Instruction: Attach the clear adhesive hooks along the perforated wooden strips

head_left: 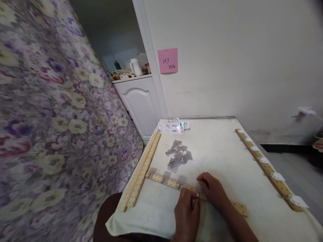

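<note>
A pale wooden strip with rows of holes (pixel 172 183) lies across the near part of the table. Several small silvery metal pieces with clear plastic tabs are fitted along its left half. Over the strip's middle, my left hand (pixel 186 211) is closed, its fingertips pinched at a small silvery metal piece (pixel 198 194). Just right of it, my right hand (pixel 214 190) rests over the same strip with curled fingers; whatever is between them is hidden. Beyond the hands lies a loose pile of similar metal pieces in clear plastic (pixel 178 156).
Two more perforated strips (pixel 141 171) lie along the table's left edge. On the right edge, another strip (pixel 271 178) carries several pieces with white round cards. Flat packages (pixel 171 127) lie at the back. A floral curtain (pixel 63 117) hangs at left; a pink note (pixel 168 60) is on the wall.
</note>
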`<action>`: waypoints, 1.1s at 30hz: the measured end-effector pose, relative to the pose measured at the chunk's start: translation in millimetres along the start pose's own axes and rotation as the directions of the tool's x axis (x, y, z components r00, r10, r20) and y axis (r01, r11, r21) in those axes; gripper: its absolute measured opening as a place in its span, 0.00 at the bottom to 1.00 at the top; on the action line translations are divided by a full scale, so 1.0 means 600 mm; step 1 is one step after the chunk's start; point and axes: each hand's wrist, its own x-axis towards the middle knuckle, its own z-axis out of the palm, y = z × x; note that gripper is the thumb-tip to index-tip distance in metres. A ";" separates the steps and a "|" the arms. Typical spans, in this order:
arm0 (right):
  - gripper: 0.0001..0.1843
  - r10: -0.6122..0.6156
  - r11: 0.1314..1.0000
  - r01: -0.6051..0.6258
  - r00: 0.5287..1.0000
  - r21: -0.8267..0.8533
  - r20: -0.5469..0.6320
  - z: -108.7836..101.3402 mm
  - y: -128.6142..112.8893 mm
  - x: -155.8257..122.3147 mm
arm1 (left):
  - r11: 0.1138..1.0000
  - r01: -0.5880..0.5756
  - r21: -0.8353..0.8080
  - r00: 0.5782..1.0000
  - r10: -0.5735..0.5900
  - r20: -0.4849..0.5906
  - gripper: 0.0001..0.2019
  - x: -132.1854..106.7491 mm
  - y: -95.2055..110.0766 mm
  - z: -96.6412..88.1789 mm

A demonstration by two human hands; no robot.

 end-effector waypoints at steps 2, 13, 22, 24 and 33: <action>0.09 -0.007 1.000 0.007 1.000 -0.004 -0.005 0.001 0.003 0.000 | 1.000 -0.005 0.010 1.000 0.005 -0.003 0.03 0.000 0.000 0.001; 0.07 0.017 0.999 -0.015 0.998 -0.040 0.053 -0.006 0.001 -0.001 | 1.000 -0.004 0.029 0.999 0.003 0.035 0.03 0.003 -0.008 -0.004; 0.07 0.014 1.000 -0.014 1.000 -0.027 0.026 -0.004 0.003 0.000 | 1.000 -0.008 0.001 1.000 0.008 0.025 0.04 0.009 -0.020 -0.004; 0.08 0.013 0.999 -0.013 1.000 -0.030 0.027 -0.005 0.003 0.000 | 1.000 -0.013 0.001 1.000 0.013 0.022 0.04 0.009 -0.020 -0.004; 0.07 -0.008 0.999 0.009 1.000 -0.030 0.030 -0.004 0.007 0.000 | 1.000 0.010 0.021 0.999 -0.011 0.036 0.04 0.012 -0.013 -0.004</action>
